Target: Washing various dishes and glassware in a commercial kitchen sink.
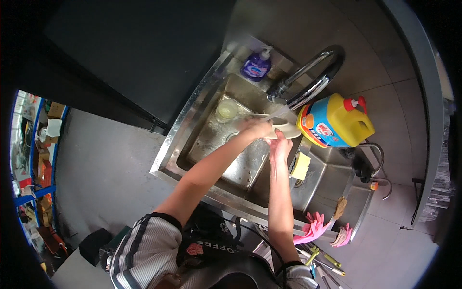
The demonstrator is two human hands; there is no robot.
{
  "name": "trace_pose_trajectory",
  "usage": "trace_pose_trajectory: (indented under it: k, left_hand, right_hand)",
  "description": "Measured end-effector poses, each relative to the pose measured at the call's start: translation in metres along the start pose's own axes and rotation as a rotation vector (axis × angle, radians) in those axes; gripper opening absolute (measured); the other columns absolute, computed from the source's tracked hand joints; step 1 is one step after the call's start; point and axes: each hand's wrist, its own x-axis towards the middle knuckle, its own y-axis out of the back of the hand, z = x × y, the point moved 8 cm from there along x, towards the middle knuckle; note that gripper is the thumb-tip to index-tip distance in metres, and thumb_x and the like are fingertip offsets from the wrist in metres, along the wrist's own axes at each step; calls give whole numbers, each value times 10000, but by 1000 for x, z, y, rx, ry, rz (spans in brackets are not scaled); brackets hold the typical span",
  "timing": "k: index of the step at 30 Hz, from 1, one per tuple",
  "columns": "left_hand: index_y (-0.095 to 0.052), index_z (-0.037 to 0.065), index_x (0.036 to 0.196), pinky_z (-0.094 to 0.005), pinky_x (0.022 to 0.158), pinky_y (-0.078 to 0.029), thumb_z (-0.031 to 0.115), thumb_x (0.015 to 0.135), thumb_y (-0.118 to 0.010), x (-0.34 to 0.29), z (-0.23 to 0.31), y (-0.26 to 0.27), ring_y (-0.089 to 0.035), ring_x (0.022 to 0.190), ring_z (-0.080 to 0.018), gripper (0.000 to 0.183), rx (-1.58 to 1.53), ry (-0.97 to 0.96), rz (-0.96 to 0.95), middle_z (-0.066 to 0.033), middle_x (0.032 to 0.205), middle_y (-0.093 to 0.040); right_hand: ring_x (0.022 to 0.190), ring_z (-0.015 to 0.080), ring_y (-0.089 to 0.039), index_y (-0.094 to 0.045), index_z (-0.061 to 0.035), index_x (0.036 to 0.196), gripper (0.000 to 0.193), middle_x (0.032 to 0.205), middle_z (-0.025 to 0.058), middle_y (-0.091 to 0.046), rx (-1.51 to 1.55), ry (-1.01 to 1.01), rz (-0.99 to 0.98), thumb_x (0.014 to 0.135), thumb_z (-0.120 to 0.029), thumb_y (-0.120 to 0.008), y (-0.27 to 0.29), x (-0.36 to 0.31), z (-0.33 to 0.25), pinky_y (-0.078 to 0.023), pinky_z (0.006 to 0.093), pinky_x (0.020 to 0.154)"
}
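A pale, shallow round dish [290, 130] is held tilted under the tap, over the steel sink. My right hand [280, 145] grips its near rim, thumb on top and fingers underneath. At the dish's left side, touching it, is my left hand [257, 129]; its fingers are smeared by motion and partly hidden. Water [278, 113] runs from the chrome faucet [317, 89] toward the dish. In the left basin [202, 149], a clear glass [227, 110] stands near the far left wall. A yellow sponge [301, 166] sits by the divider, just right of my right forearm.
On the sink's back ledge stand a purple pump bottle [256, 65] and a large yellow detergent jug [337, 123]. Pink rubber gloves [315, 226] hang at the front right edge, beside a brown-headed brush [340, 208]. Several long handles [325, 262] lean below. Loaded shelves [41, 178] stand far left.
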Motion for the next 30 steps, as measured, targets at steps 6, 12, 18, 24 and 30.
trace_pose_trajectory:
  k: [6, 12, 18, 24, 30]
  left_hand:
    - [-418, 45, 1168, -301, 827, -381, 438, 830, -369, 45, -22, -40, -503, 957, -226, 521, -633, -494, -220, -166, 1097, -496]
    - [-476, 14, 1095, -283, 776, -412, 414, 821, -428, 81, -103, -71, -545, 867, -185, 487, -652, -135, -255, -112, 1003, -559]
    - [-549, 34, 980, -305, 699, -462, 298, 736, -578, 15, -78, -36, -577, 798, -166, 360, -1471, 25, -703, -80, 935, -584]
    - [-474, -28, 1051, -291, 763, -461, 136, 662, -647, -29, -107, -15, -566, 849, -199, 457, -1554, 110, -469, -111, 971, -561]
    - [-497, 2, 1049, -286, 795, -436, -103, 650, -561, -64, -108, 26, -551, 888, -196, 417, -1402, -182, -278, -111, 981, -561]
  right_hand:
    - [892, 301, -535, -406, 86, 1048, 317, 989, 175, -507, 93, -41, -5, 755, -23, -457, 25, -8, -1, -476, 437, 753]
    - [958, 251, -518, -396, 49, 1113, 388, 1052, 136, -510, 235, -127, -115, 749, -32, -500, 25, -47, 9, -442, 390, 825]
    - [986, 237, -507, -397, 41, 1134, 407, 1076, 132, -511, 382, -193, -174, 748, -28, -508, 80, -54, 13, -407, 357, 873]
    - [952, 216, -531, -428, 34, 1103, 342, 1041, 129, -533, 467, -452, -341, 779, -54, -491, 62, -49, 58, -437, 335, 820]
    - [803, 148, -513, -433, -34, 1073, 289, 947, 63, -532, -165, -248, 58, 855, -224, -430, 51, -1, 104, -421, 277, 669]
